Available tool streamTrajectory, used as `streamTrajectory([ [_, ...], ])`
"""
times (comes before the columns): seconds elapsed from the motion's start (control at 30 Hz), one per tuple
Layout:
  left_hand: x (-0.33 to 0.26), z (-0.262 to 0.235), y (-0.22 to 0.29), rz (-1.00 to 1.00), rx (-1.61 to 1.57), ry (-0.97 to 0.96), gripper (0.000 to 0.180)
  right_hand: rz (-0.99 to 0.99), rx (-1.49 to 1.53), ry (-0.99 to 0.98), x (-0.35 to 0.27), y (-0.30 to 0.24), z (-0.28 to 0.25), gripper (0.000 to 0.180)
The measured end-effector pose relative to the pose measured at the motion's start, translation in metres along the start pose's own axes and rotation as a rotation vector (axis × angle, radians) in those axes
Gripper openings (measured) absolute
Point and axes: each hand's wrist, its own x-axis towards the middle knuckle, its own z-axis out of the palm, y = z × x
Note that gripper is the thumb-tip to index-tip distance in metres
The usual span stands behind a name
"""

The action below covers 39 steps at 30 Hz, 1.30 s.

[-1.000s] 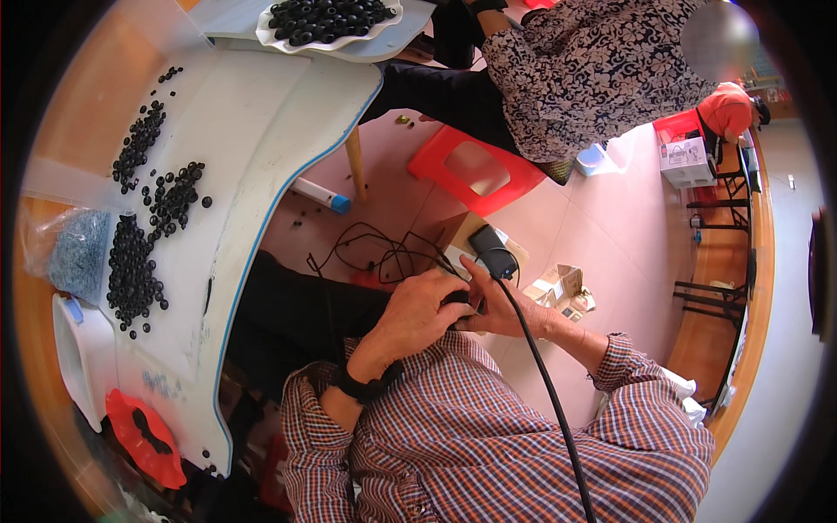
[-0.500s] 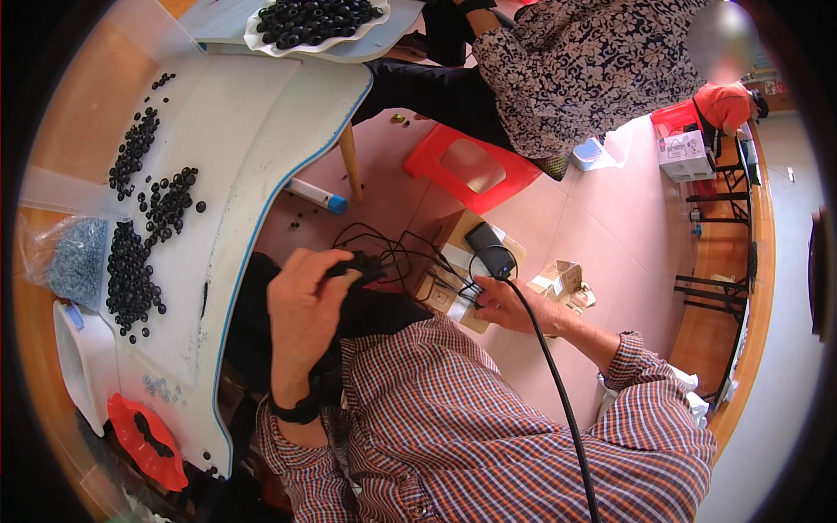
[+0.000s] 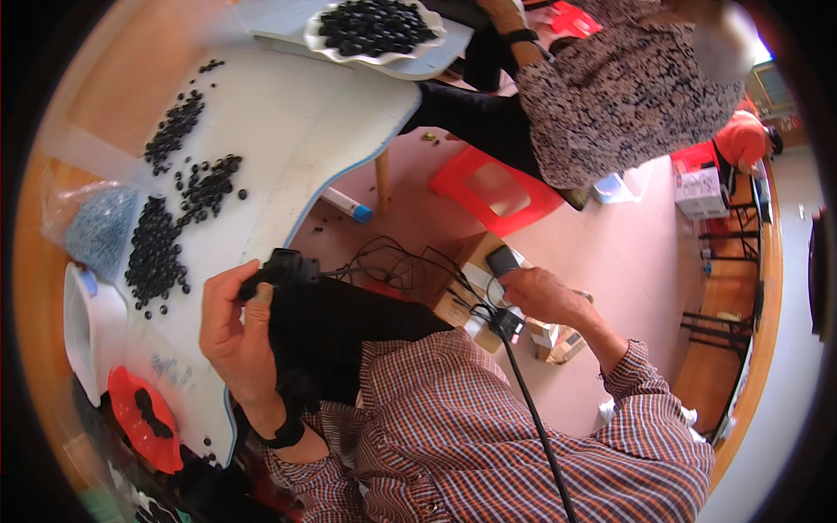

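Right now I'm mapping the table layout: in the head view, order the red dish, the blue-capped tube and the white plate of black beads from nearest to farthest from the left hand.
1. Red dish, below the left hand, at the table's near end.
2. Blue-capped tube, on the floor, up and right.
3. White plate of black beads, far end, top.

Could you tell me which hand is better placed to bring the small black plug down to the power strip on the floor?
Left, probably. The left hand already pinches the black plug, its cord trailing toward the power strip. The right hand rests on a dark adapter at the strip.
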Motion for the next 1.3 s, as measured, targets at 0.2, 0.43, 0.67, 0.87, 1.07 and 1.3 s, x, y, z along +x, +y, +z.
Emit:
streamTrajectory([
  [0.2, -0.017, -0.004, -0.005, -0.051, -0.176, -0.047, 0.022, -0.463, 0.493, 0.212, 0.047, -0.078, -0.018, 0.039],
  [0.43, -0.036, -0.024, -0.012, -0.075, -0.429, -0.058, 0.026, -0.877, 0.657, 0.000, 0.089, -0.197, 0.001, 0.062],
  [0.67, -0.051, -0.038, -0.034, -0.095, -0.474, 0.065, 0.039, -0.788, 0.853, -0.150, 0.114, -0.229, 0.030, 0.059],
  [0.87, -0.060, -0.037, -0.046, -0.178, -0.546, 0.188, 0.036, -0.693, 0.845, -0.095, 0.118, -0.240, 0.035, 0.051],
  [1.07, -0.060, -0.045, -0.043, -0.014, -0.171, 0.110, 0.026, -0.742, 0.803, -0.168, 0.116, -0.246, 0.038, 0.050],
  [1.3, -0.069, -0.032, -0.062, -0.313, -0.406, 0.264, 0.016, -0.947, 0.460, 0.370, 0.092, -0.263, 0.028, 0.023],
])
